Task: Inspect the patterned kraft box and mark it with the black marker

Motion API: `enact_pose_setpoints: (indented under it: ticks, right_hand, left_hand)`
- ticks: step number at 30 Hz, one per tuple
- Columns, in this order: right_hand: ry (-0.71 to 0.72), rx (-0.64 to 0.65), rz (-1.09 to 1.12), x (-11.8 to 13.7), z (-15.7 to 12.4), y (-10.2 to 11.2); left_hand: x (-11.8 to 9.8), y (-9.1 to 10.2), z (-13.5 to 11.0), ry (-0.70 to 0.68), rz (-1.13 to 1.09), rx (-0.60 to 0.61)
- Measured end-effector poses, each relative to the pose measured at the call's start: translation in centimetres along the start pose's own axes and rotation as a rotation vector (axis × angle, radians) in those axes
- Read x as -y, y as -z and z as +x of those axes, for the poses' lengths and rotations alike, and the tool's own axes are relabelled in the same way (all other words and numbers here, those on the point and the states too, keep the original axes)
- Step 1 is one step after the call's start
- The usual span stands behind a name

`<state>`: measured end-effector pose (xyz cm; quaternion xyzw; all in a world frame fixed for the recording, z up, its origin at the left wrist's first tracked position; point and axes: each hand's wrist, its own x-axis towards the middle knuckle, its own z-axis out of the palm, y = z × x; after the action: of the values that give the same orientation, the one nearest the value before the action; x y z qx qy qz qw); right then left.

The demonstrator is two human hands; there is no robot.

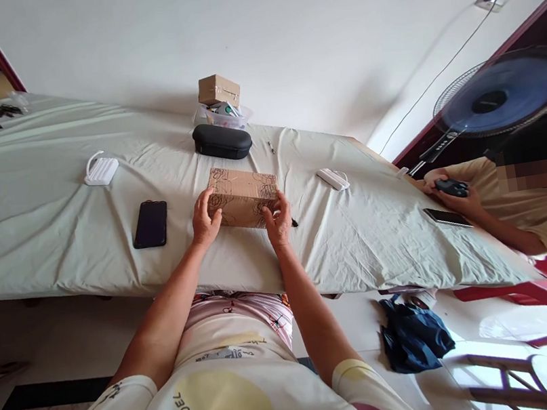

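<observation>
A brown cardboard box (243, 196) with dark line drawings lies on the sheet-covered table (24, 222). My left hand (204, 219) grips its left end, thumb and fingers wrapped round the edge. My right hand (278, 219) holds the right end, fingers curled against the side. Both hands keep the box low on the cloth near the table's front edge.
A black phone (150, 223) lies left of the box. Behind it lie a black case (221, 141), a smaller cardboard box (219, 90) on a clear tub, and white devices (100, 169), (332, 178). A person at the right holds a dark object (452, 187); a fan (503, 92) stands behind.
</observation>
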<state>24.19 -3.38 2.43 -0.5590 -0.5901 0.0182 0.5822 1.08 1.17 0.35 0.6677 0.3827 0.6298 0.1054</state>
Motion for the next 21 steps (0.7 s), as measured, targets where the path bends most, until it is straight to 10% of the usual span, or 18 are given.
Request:
enact_pose_setpoints:
  ticks: [21]
  right_hand:
    - [-0.081,0.040,0.187,0.2,2.1,0.3]
  left_hand:
    - [-0.7,-0.6,-0.2,-0.019,0.057,-0.037]
